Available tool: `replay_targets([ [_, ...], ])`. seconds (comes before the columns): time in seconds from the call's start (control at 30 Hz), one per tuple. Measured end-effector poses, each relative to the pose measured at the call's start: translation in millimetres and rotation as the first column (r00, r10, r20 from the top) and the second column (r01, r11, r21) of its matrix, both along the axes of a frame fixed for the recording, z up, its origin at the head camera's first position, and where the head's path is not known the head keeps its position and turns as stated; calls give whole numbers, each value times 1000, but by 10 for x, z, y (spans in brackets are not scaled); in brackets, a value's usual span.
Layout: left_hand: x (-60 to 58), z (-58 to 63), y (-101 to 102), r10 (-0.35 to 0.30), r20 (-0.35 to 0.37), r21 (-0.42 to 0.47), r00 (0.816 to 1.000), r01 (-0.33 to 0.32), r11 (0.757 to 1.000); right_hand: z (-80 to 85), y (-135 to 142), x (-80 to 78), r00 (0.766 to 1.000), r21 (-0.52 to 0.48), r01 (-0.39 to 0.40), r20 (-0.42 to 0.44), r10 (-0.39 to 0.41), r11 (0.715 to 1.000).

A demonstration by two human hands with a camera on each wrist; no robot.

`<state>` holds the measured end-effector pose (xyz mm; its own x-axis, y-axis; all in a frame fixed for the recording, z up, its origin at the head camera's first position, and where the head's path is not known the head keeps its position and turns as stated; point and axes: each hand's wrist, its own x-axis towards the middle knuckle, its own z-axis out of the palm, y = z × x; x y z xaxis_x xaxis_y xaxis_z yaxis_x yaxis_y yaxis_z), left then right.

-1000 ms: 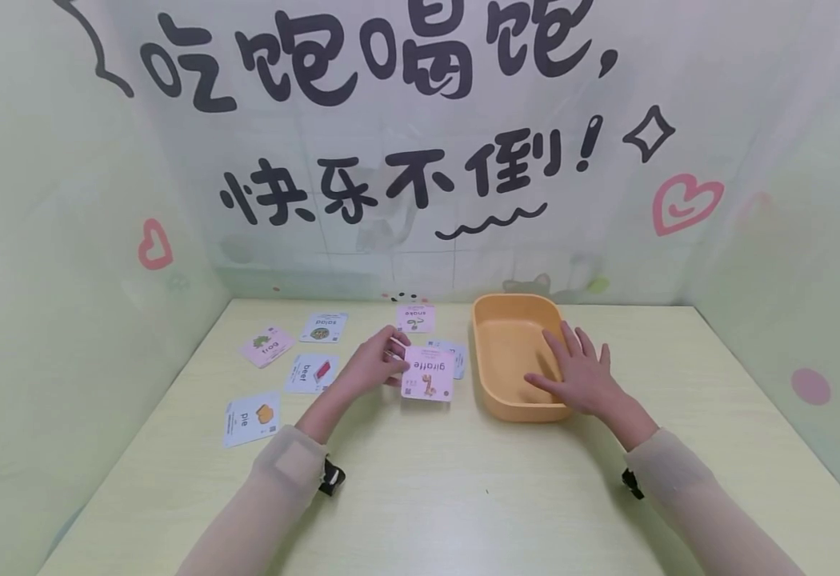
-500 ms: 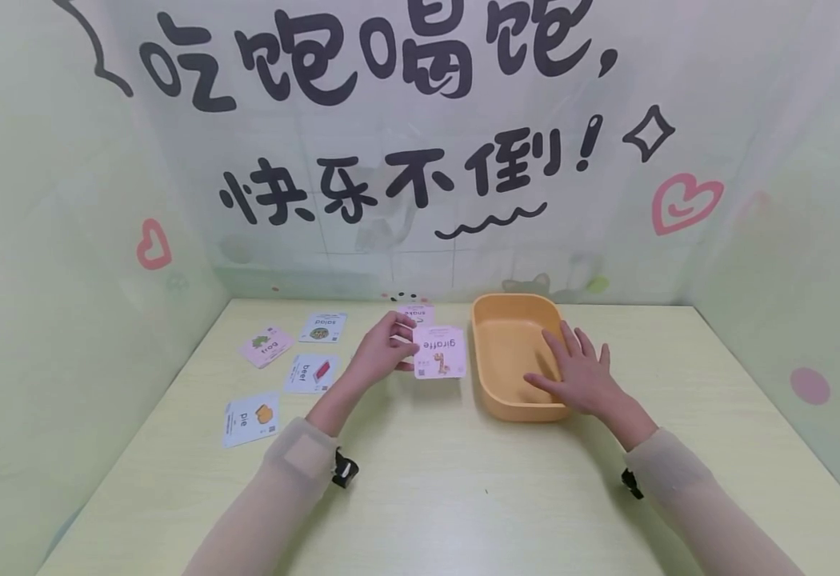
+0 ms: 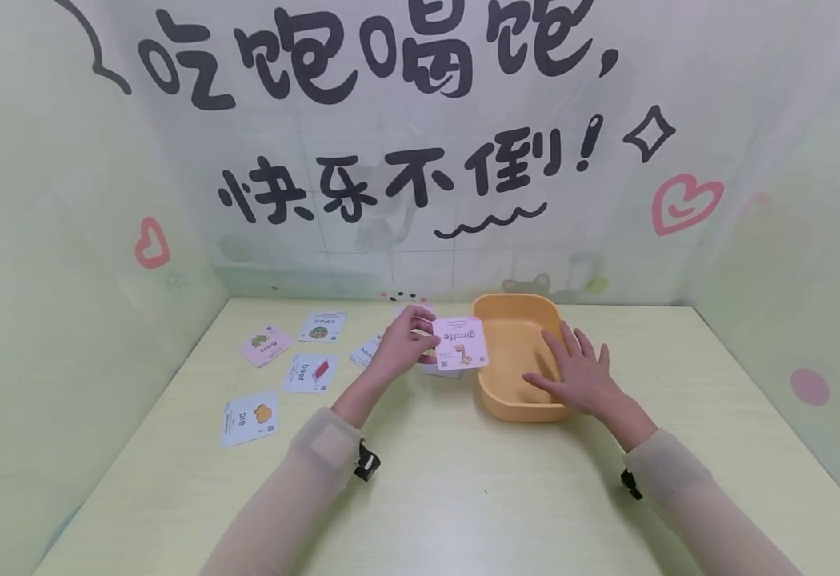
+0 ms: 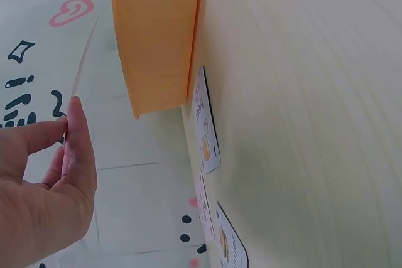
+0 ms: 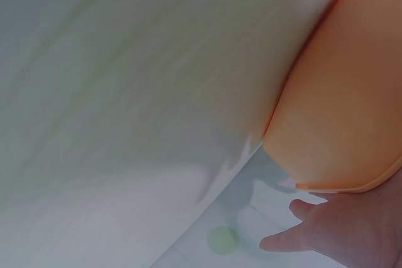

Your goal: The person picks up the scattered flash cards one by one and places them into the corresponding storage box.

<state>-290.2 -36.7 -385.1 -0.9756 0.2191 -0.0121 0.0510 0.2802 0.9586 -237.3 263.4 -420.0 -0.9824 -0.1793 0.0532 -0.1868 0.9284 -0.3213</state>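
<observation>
Fingers and thumb of the left hand pinch the giraffe card, while those of the right hand are spread and grasp nothing.

From the left of the head view, the pie card lies lowest on the table, with the frog card above it. Next come the beef card and, higher up, the salad card. All four lie flat and apart, picture side up, probably so each can be read and lifted singly.

Just left of centre, the left hand partly covers a white card and a pink card. It takes the giraffe card by its left edge, a grip that likely keeps the printed face uncovered. The card is raised at the centre of the frame, above another white card, its right side overlapping the tray's left rim; the left wrist view shows it edge-on, with a gap between it and the orange tray.

Right of centre, the right hand lies across the tray's right rim, thumb reaching over the inside, presumably to steady it. How firmly it presses, I cannot tell.
</observation>
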Motion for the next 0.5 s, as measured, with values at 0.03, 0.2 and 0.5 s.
replay_targets([
  [0.03,-5,-4,21,0,-1,-1,1000,0,1000,1,1,-3,1000,-5,-1,1,1,1000],
  [0.2,-38,-30,115,0,-2,-15,1000,0,1000,-6,9,-21,1000,-25,-2,2,2,1000],
  [0.5,-59,-52,285,-14,0,-53,1000,14,998,-34,37,-60,1000,-16,3,-6,-3,1000],
])
